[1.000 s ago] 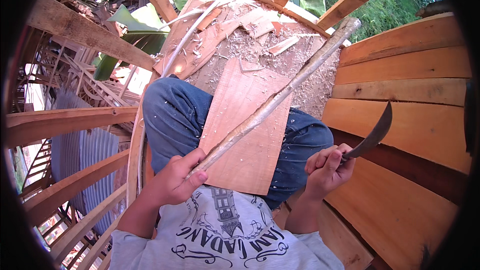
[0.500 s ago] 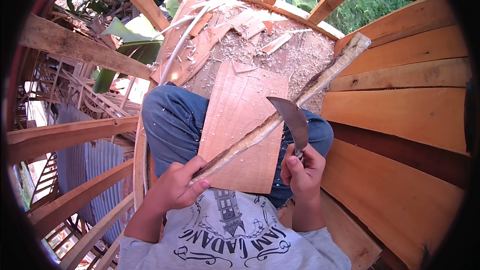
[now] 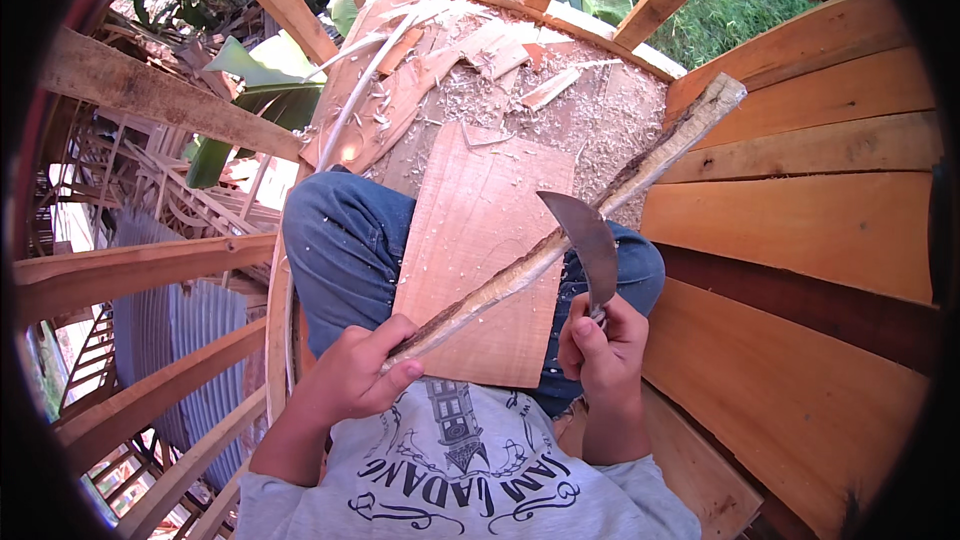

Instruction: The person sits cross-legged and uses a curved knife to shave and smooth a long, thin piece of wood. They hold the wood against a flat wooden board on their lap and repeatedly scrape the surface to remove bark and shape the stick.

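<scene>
Between my knees a flat wooden board [image 3: 470, 310] lies across my lap. Over it, slanting up to the far right, runs a long rough branch [image 3: 510, 275] with dark bark along one side and pale wood on the other. My left hand [image 3: 365, 372] is wrapped round the branch's near end. In my right hand [image 3: 603, 345] I grip the handle of a sickle [image 3: 585, 235]; most of the handle is hidden by my fingers. The dark curved blade overlaps the middle of the branch, its tip pointing left. Whether blade and wood touch I cannot tell.
Wood shavings [image 3: 600, 120] and offcuts litter the plank floor ahead. A pale thin strip [image 3: 355, 100] lies at the far left. Wooden slats [image 3: 150, 262] rail the left and far sides, and a plank wall [image 3: 790, 230] rises on the right. Corrugated sheets [image 3: 205, 340] stand beyond the left rail.
The branch's far end has shifted slightly right and nearer. The sickle has moved very slightly with the branch; both hands keep their grips.
</scene>
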{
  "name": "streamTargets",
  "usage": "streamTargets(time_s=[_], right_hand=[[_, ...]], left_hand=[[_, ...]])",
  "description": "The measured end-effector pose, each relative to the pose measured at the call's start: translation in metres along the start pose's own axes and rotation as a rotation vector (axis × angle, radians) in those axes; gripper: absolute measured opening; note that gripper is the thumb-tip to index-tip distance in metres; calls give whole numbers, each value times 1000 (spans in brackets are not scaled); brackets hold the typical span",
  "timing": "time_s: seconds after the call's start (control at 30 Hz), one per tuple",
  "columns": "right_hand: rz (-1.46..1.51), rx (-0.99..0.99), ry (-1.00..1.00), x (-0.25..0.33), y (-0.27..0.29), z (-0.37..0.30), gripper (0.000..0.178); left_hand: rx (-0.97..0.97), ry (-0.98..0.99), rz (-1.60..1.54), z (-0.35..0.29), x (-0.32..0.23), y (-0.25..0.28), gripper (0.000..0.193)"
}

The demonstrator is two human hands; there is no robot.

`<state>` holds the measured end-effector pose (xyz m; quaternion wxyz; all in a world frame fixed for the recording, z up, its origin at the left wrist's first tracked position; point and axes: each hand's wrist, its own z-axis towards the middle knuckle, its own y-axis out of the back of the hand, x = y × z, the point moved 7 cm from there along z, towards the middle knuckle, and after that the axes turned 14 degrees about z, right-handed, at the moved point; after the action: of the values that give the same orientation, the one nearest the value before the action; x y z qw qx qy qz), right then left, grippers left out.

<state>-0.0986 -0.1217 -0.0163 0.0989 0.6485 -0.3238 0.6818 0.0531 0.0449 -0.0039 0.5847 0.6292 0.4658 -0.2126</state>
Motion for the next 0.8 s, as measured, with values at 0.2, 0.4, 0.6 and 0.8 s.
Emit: streamTargets(time_s=[0.2, 0.4, 0.6, 0.8], right_hand=[[169, -614, 380, 26, 63, -13, 26], [-150, 176, -64, -6, 1, -3, 22], [509, -645, 379, 29, 95, -10, 20], [163, -435, 210, 10, 60, -9, 17]], left_hand=[[36, 48, -28, -4, 12, 4, 24], [14, 14, 20, 4, 1, -2, 32], [4, 68, -38, -10, 17, 7, 25], [21, 62, -68, -3, 17, 3, 26]])
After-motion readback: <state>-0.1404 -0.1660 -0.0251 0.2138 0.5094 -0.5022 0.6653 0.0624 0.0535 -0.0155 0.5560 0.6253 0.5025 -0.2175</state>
